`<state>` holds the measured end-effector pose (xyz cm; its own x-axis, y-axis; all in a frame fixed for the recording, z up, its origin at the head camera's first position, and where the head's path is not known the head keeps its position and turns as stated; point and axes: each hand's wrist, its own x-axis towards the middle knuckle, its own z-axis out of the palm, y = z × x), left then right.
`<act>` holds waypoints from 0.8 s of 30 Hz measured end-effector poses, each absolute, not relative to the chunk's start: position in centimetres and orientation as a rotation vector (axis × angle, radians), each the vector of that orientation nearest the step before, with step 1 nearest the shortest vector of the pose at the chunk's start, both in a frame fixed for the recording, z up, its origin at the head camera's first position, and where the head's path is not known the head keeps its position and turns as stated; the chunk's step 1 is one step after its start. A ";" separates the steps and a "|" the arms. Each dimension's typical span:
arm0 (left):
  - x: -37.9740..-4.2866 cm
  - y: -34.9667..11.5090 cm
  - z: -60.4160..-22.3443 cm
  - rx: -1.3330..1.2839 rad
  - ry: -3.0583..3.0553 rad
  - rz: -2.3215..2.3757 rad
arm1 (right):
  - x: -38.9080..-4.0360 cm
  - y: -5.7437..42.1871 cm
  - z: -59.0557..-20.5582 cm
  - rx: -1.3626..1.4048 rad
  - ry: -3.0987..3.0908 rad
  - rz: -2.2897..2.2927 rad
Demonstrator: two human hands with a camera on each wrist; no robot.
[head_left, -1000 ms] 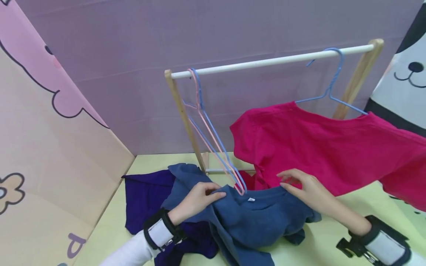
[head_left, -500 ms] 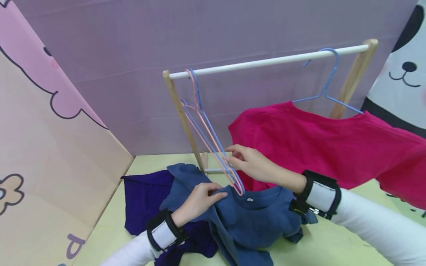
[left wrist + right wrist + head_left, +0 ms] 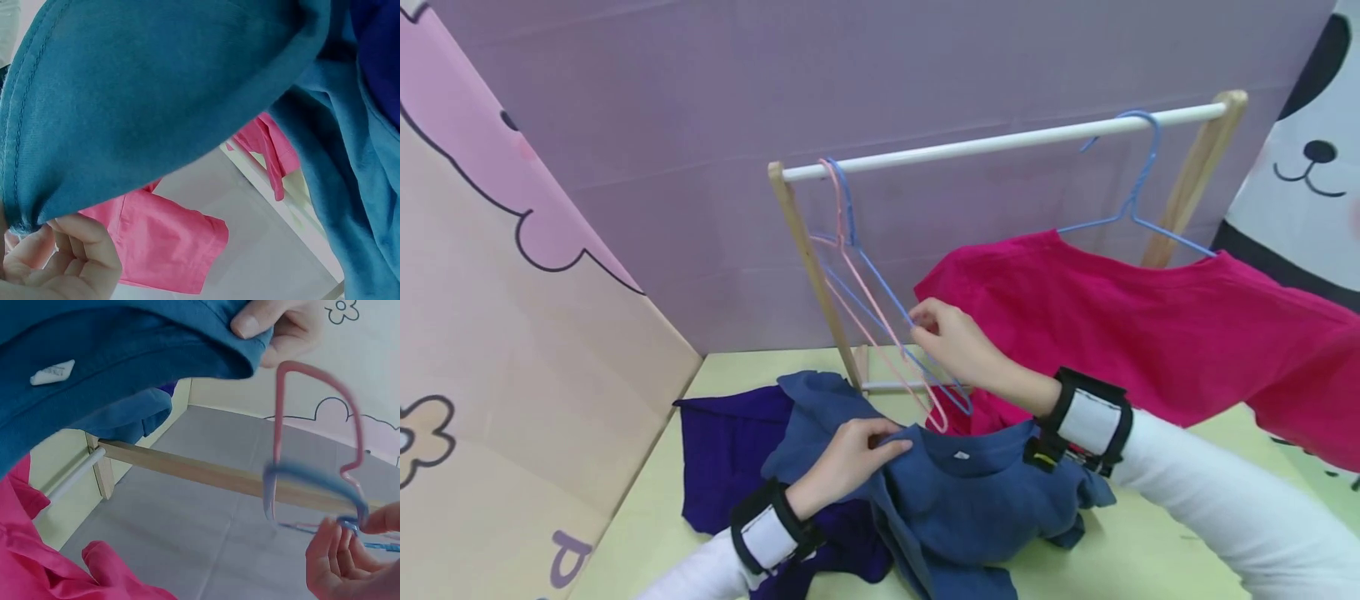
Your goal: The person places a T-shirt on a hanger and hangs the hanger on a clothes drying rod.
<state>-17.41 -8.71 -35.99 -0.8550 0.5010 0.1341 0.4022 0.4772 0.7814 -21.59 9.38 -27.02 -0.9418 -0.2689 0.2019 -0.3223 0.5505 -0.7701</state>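
In the head view, my left hand (image 3: 850, 458) pinches the blue T-shirt (image 3: 970, 517) at one side of its neckline. The left wrist view also shows my fingers and thumb gripping the edge of the cloth. My right hand (image 3: 955, 337) pinches the arm of a bare blue hanger (image 3: 883, 285), whose hook is on the rack's white rail (image 3: 1000, 143). Beside it hangs a bare pink hanger (image 3: 837, 200); in the right wrist view the pink hanger (image 3: 278, 419) stands apart from the blue wire in my fingers.
A magenta T-shirt (image 3: 1120, 333) hangs on another blue hanger (image 3: 1138, 187) at the rack's right end. Dark purple clothing (image 3: 730, 450) lies on the yellow table (image 3: 1120, 558), partly under the blue T-shirt. Behind the rack stands a purple-grey backdrop (image 3: 700, 125).
My right hand has left the blue T-shirt's neckline and moved left to the bare hangers. The blue hanger has swung right, away from the pink one. My left hand keeps its grip.
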 end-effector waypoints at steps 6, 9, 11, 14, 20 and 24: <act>-17.5 -8.9 -36.1 0.797 2.617 1.330 | -22.0 9.5 -26.8 0.365 -2.575 1.429; -17.5 -9.0 -36.3 0.791 2.630 1.326 | -22.0 9.8 -26.7 0.342 -2.503 1.437; -17.5 -9.0 -36.3 0.797 2.634 1.324 | -22.0 10.2 -26.7 0.337 -2.466 1.444; -17.5 -9.1 -36.5 0.796 2.629 1.335 | -22.0 10.9 -26.7 0.336 -2.411 1.432; -17.6 -9.5 -36.7 0.787 2.637 1.346 | -21.5 13.4 -26.6 0.323 -2.331 1.376; -17.6 -9.9 -36.7 0.790 2.658 1.355 | -20.6 15.8 -26.5 0.305 -2.295 1.318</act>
